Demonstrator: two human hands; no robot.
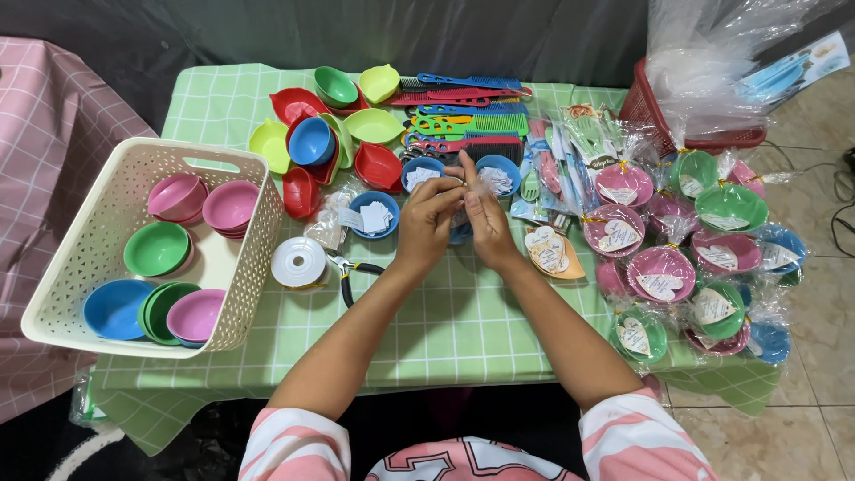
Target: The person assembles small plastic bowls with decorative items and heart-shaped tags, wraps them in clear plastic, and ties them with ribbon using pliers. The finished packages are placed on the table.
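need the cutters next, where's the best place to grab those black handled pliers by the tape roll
Take the pliers by the two black handles, coming from the near table edge beside the left hand. The handles curve toward you and lie bare; the metal head points at the white tape roll, so that end is crowded.

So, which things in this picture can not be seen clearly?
- Head view: what the left hand and right hand pinch is too small; the fingers cover it.
- A blue bowl sits mostly behind both hands.
- The red basket contents are blurred by clear plastic bags.
- Paper tags print is too small.
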